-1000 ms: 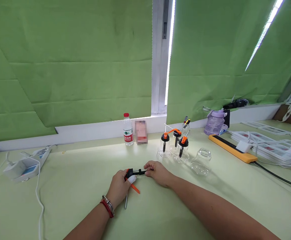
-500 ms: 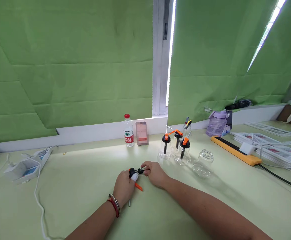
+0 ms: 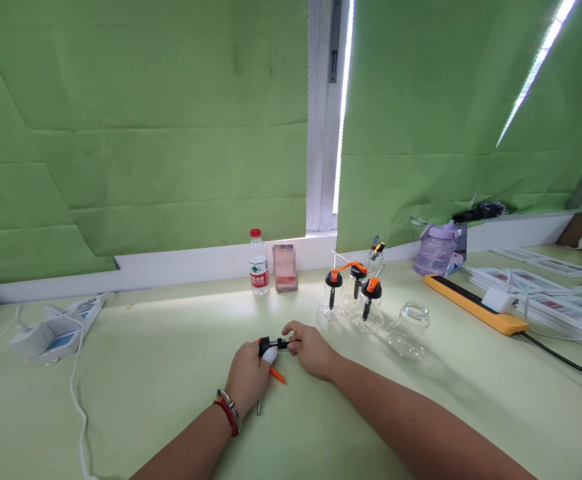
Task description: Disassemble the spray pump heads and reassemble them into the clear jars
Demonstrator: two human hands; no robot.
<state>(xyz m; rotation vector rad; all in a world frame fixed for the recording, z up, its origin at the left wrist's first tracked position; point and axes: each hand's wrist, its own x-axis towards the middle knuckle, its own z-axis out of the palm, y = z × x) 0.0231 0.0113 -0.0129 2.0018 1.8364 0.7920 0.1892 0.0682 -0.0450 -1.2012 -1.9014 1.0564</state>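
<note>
My left hand (image 3: pixel 249 375) is closed round a black jar lid (image 3: pixel 264 346) with an orange crank handle (image 3: pixel 277 376) and a thin metal rod (image 3: pixel 258 407). White wrapping covers a fingertip or thumb of this hand. The lid lies on its side, and its black stem points right. My right hand (image 3: pixel 309 348) pinches the far end of that stem; the exact grip is partly hidden by the fingers. An open glass jar (image 3: pixel 409 331) without a lid rests to the right. Behind it stand several glass jars, some with similar black-and-orange lids (image 3: pixel 334 277).
A red-capped water bottle (image 3: pixel 259 263) and a small upright box-like item (image 3: pixel 285 268) stand by the wall. To the right are an orange power strip (image 3: pixel 475 305), a purple jug (image 3: pixel 437 250) and stacked printed sheets (image 3: pixel 565 313). A white power strip (image 3: pixel 68 331) with cables lies left.
Both hands keep the same hold on the lid and stem. The view has shifted very slightly. A blurry brownish shape now shows at the right edge above the sheets.
</note>
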